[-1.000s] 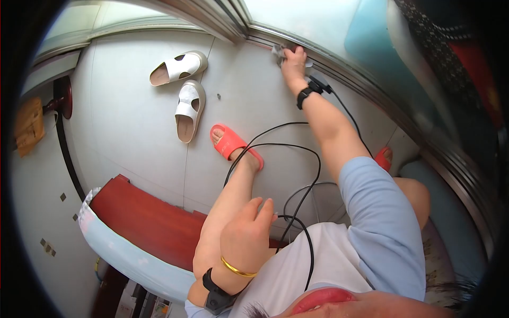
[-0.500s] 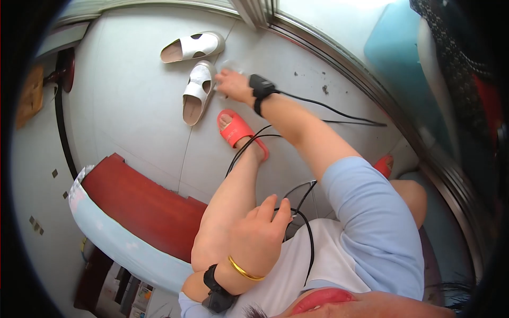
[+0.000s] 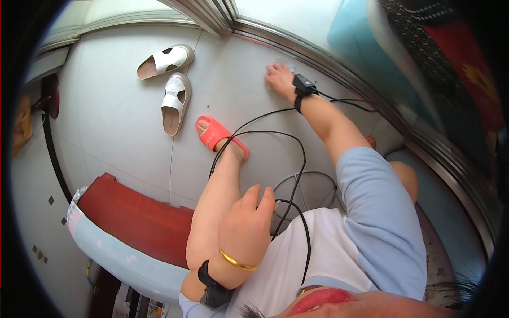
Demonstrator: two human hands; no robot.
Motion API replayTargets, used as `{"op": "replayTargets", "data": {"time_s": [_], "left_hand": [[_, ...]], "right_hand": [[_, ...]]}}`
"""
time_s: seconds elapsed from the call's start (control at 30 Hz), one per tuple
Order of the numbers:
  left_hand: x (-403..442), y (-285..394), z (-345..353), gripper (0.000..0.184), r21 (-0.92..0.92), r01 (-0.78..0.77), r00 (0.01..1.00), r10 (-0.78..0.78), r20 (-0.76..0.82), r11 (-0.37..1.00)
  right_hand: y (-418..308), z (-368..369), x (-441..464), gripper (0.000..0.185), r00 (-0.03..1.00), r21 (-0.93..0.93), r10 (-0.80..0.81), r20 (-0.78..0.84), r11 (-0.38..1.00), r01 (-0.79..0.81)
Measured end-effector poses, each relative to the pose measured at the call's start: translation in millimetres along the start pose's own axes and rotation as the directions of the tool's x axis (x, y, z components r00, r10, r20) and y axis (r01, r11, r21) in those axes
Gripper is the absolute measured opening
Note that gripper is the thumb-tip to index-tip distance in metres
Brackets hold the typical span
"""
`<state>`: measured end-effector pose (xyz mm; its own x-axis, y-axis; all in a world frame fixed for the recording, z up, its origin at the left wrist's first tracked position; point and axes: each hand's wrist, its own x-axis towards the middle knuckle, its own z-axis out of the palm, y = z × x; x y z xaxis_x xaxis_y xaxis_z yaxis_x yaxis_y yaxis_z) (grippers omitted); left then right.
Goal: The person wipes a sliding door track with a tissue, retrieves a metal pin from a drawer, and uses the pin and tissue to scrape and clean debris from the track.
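My right hand (image 3: 279, 78), with a black device strapped at the wrist, is down at the floor (image 3: 233, 69) near the sliding-door track. Its fingers are bent over a pale, tissue-like sheet (image 3: 277, 61), of which only a faint edge shows. Above my thigh, my left hand (image 3: 246, 222) has its fingers apart and holds nothing that I can see. It wears a gold bracelet (image 3: 237, 261) and a black wrist strap (image 3: 214, 289). Black cables (image 3: 303, 159) loop between the arms, passing close to the left fingertips.
Two white slip-on shoes (image 3: 174, 100) lie on the tiles ahead of my foot in a red slipper (image 3: 214, 132). To the left stands a dark red wooden piece (image 3: 132, 217) with a pale blue cover. The metal door track (image 3: 318, 63) runs along the right.
My right hand has swept rightward over the floor, away from the shoes to the door track. Dark specks seen there before no longer show. My left hand stays much the same.
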<state>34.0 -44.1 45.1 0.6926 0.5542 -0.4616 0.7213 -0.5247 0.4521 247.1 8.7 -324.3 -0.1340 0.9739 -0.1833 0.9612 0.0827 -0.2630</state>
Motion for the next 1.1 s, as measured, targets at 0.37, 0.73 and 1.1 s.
{"op": "replayTargets", "data": {"time_s": [0.37,0.73,1.1], "left_hand": [[-3.1,-1.4,-0.2,0.031,-0.051,0.036,0.999,-0.035,0.009,0.998],[-9.3,-18.3,-1.7,0.027,-0.027,0.004,1.0,-0.004,-0.029,1.0],[-6.3,-1.8,-10.2,0.029,-0.015,0.035,0.998,-0.036,-0.057,0.999]], "right_hand": [[-94.9,3.0,14.7,0.011,0.929,0.314,-0.059,-0.365,0.931,0.183],[-125.3,42.8,84.9,0.007,0.919,0.338,-0.271,-0.285,0.869,0.361],[8.7,5.2,-51.3,0.012,0.743,0.456,0.585,-0.325,0.785,-0.419]]}}
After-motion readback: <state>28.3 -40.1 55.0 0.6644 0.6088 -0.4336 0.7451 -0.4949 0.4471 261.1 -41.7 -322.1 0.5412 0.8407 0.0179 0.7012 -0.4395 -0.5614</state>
